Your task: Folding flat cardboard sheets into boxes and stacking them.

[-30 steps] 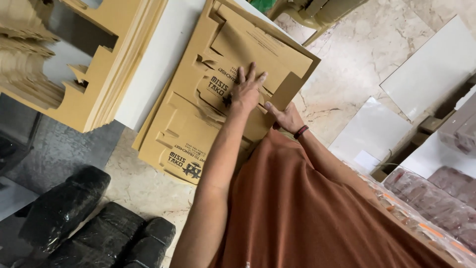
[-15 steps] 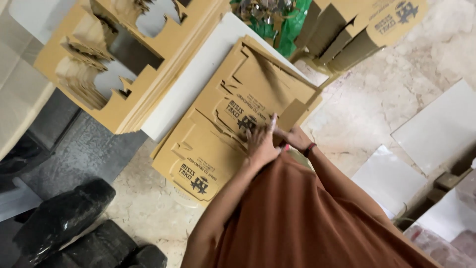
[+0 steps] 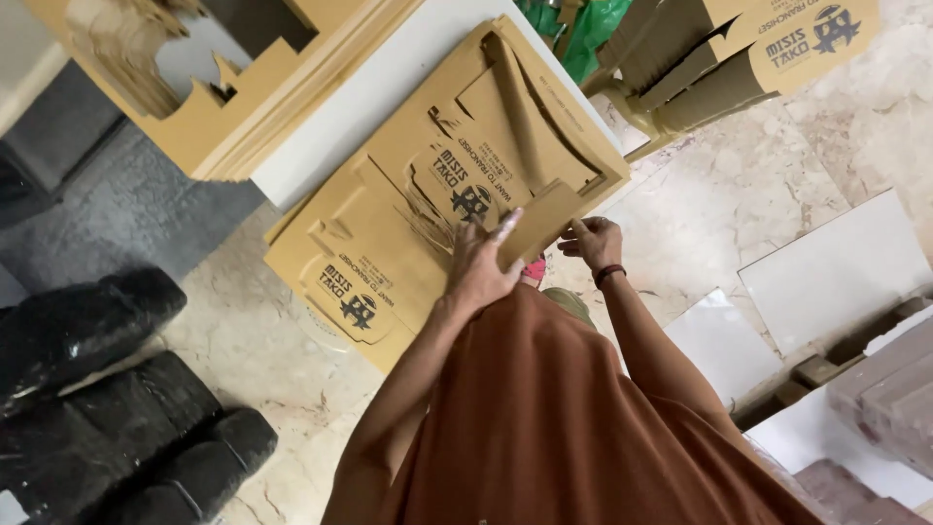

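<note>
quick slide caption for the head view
Left hand and right hand fold a flap of a flat brown cardboard box blank.

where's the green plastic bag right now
In the head view the green plastic bag sits at the top edge, just right of centre, between the flat cardboard blank and the folded boxes.

The left hand (image 3: 481,264) covers part of the flat cardboard box blank (image 3: 457,185), so the print under its palm cannot be seen. The flap (image 3: 535,222) it folds hides the right hand's (image 3: 593,241) thumb, and whether that hand grips (or only steadies) is unclear. The brown shirt (image 3: 573,418) hides the blank's near edge. The stack of die-cut cardboard (image 3: 243,87) is cut off by the top edge.
</note>
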